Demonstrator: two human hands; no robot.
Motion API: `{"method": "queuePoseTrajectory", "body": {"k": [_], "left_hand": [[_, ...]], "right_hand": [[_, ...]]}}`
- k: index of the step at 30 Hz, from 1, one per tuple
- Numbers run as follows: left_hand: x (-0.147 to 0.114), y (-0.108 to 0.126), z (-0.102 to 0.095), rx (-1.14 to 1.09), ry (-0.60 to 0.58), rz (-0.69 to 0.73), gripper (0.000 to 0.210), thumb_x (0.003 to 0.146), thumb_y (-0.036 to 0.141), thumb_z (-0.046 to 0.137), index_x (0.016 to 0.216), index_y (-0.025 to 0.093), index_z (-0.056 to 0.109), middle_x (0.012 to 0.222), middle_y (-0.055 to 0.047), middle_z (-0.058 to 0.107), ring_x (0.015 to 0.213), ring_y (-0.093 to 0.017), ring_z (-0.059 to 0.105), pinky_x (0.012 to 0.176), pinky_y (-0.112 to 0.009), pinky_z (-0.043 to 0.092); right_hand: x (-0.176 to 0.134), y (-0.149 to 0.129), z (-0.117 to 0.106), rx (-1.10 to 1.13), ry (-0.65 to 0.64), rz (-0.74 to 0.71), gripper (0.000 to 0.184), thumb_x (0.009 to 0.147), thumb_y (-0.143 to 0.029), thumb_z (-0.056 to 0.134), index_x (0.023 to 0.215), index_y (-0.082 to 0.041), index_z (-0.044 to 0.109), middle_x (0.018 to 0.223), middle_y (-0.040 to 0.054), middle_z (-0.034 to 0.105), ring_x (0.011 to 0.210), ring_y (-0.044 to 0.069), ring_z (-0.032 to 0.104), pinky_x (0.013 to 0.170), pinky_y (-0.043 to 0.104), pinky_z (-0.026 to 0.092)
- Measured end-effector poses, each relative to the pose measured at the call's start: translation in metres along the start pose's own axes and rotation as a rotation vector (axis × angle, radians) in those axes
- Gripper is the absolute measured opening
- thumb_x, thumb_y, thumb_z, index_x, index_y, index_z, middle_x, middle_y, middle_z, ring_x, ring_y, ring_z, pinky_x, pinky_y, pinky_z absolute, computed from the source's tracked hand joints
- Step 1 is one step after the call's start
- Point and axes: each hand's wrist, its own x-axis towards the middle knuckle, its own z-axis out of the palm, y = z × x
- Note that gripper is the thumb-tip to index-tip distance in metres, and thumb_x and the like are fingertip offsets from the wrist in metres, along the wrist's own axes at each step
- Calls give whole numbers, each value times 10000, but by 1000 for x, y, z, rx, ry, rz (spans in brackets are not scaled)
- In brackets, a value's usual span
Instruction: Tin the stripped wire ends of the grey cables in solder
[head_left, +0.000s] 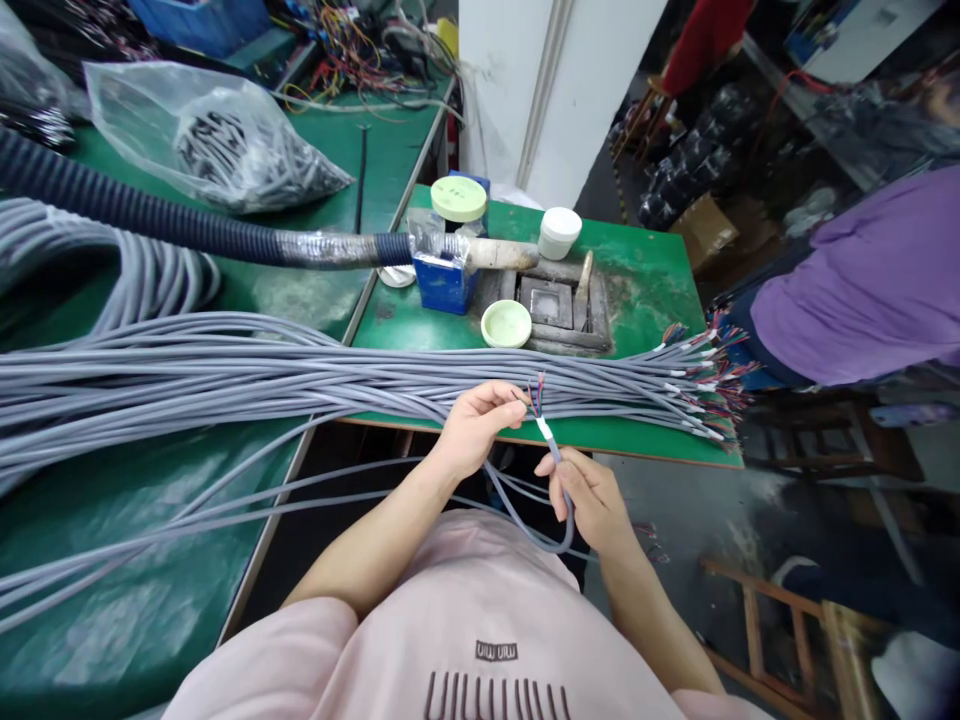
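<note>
My right hand [589, 492] is closed around a grey cable [556, 452] just below its stripped end. White tape [544, 429] wraps the cable where thin coloured wires [537, 396] fan out of the jacket. My left hand [487, 425] pinches at those wires with thumb and forefinger; which strands it grips is too small to tell. Below the hands the cable bends in a loop. Behind them a thick bundle of grey cables [390, 378] runs across the table, its stripped ends [712, 385] spread at the right.
On the green table [652, 290] stand a solder pot [551, 302] with a scraper [583, 285], a pale green dish [506, 324], a white tub [559, 232] and a blue box [442, 282]. A ribbed hose [225, 232] reaches over from the left. A person in purple [862, 280] is at right.
</note>
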Motion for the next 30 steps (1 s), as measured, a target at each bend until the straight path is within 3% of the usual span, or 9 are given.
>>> {"method": "queuePoseTrajectory", "body": {"k": [3,5,8,10,13,18,22,26,30], "left_hand": [[-5,-11,-2,129,79,124,205,698,346,771,755,171,680,632,18,607,564,-78,521,580,-223,435],[-9,-14,-2,312,125,336,139,744,311,735,776,185,686,675,4,632,626,-103,557,627,-251,457],[-12,-11,-1,629,62,653,33,783,231,696,806,210,704,745,-17,692,703,-134,600,701,-297,478],[-10,-4,0,784,8,698,52,805,220,673,831,221,718,757,-22,712,708,-142,609,713,-311,482],[-6,3,2,806,55,589,83,811,262,670,829,217,737,739,-27,707,691,-142,595,681,-302,485],[-1,5,2,497,141,264,138,726,314,746,789,191,757,772,-33,719,671,-126,602,647,-265,500],[1,9,0,345,121,17,206,644,337,804,761,174,755,782,-39,738,737,-154,655,719,-291,540],[4,14,-3,265,85,-39,242,590,336,837,729,161,746,838,-62,750,880,-219,683,801,-351,556],[5,17,-5,306,34,-20,225,615,328,825,736,161,737,843,-57,745,883,-215,678,818,-351,545]], "right_hand": [[1,3,2,5,73,2,338,958,-436,410,857,-180,606,423,-70,464,381,82,375,464,228,322],[3,4,4,-33,89,3,340,961,-434,399,856,-183,604,424,-69,461,383,89,391,464,230,333],[5,3,6,-163,93,-17,337,968,-412,373,874,-190,608,435,-67,449,399,98,427,475,230,351],[5,2,7,-280,106,-41,327,972,-391,359,892,-199,611,448,-64,444,412,102,441,487,231,358],[4,0,9,-434,126,-91,305,975,-356,346,920,-212,609,492,-46,497,438,108,472,508,233,368],[4,0,9,-627,121,-223,269,976,-289,344,944,-195,593,697,32,672,557,128,606,561,234,401],[5,4,6,-761,114,-320,286,977,-286,359,925,-165,612,691,66,703,562,156,639,567,253,392],[6,8,4,-841,102,-348,319,975,-319,366,927,-159,638,711,93,724,581,185,654,567,273,384],[7,8,2,-872,76,-309,340,970,-351,372,929,-172,658,684,91,718,588,182,644,575,270,394]]}}
